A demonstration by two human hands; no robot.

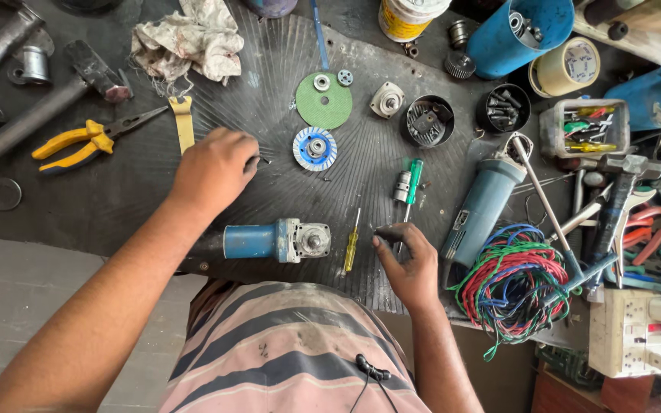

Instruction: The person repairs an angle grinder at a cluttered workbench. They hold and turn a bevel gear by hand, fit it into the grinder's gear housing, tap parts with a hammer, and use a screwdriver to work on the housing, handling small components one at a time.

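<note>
While your arms spread across the dark ribbed mat [284, 69], the blue angle grinder [269, 241] lies between your hands, close to your body at the mat's near edge. Its long axis runs left to right, with the grey gear head and bare spindle pointing toward your right hand [407, 264] and the dark tail end under your left forearm. Your left hand [212, 170] rests knuckles-up, well above the grinder body, fingers curled around a small dark part that is too small to identify. Your right hand sits just right of the spindle end, fingertips pinched on a tiny dark piece. A yellow-handled screwdriver [351, 246] lies between the grinder head and that hand. Farther up lie a blue diamond cup wheel [314, 148] and a green cutting disc [323, 101].
</note>
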